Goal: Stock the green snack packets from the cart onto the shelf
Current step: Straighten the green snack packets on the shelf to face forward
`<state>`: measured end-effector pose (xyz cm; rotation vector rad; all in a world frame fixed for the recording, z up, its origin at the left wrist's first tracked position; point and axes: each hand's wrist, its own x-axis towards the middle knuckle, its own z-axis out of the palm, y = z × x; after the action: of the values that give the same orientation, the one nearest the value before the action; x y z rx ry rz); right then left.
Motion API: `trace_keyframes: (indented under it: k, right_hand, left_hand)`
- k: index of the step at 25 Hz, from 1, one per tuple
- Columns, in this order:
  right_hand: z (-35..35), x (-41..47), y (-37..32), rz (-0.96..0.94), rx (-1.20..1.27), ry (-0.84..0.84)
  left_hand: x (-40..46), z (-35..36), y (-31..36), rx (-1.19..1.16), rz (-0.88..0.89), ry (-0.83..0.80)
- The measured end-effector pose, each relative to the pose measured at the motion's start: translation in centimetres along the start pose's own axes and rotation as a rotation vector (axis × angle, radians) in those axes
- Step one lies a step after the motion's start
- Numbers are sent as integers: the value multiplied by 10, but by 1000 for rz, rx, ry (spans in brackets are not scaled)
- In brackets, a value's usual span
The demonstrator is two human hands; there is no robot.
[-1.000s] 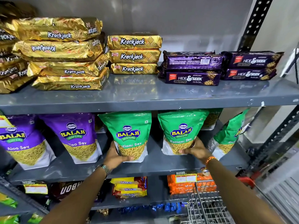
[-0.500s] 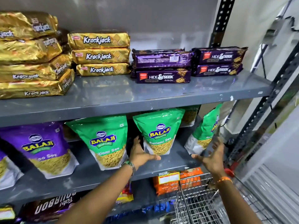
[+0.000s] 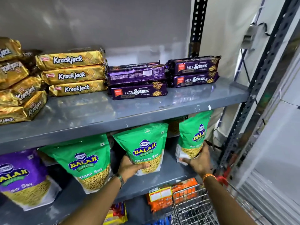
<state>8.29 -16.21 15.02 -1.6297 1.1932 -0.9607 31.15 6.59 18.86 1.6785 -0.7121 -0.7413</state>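
Note:
Three green Balaji Ratlami Sev packets stand upright on the grey middle shelf (image 3: 170, 174). The left green packet (image 3: 84, 161) stands free. My left hand (image 3: 131, 168) grips the bottom of the middle green packet (image 3: 144, 143), thumb across its front. My right hand (image 3: 197, 159) holds the lower part of the right green packet (image 3: 193, 137), which is turned at an angle near the shelf's right end. Another green packet shows partly behind these two. The wire cart (image 3: 191, 207) sits at the bottom right, below my right wrist.
A purple Balaji Aloo Sev packet (image 3: 21, 176) stands left of the green ones. The upper shelf (image 3: 113, 114) carries gold Krackjack stacks (image 3: 73, 73) and purple Hide & Seek packs (image 3: 138, 82). Orange packets (image 3: 162, 197) lie on the lower shelf. A slotted upright (image 3: 250, 108) bounds the right.
The view has swung right. My left hand shifted from the left green packet to the middle one. My right hand left the middle packet, opened in the air, then took hold of the right one.

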Motion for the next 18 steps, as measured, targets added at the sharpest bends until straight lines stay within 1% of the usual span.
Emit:
trace_keyframes:
  k: [2, 4, 11, 13, 18]
  right_hand:
    - [5, -10, -2, 15, -81, 157]
    - [8, -17, -10, 16, -115, 214]
    - [2, -20, -18, 54, -193, 189]
    - [2, -21, -21, 58, -210, 181]
    - [-1, -22, -26, 70, -208, 154]
  left_hand:
    - [-1, -2, -5, 10, -14, 11]
    - [-3, -2, -3, 30, -36, 25]
    - [-7, 3, 0, 24, -56, 26]
    - [-11, 5, 2, 20, -57, 51]
    - [-10, 6, -2, -30, -68, 52]
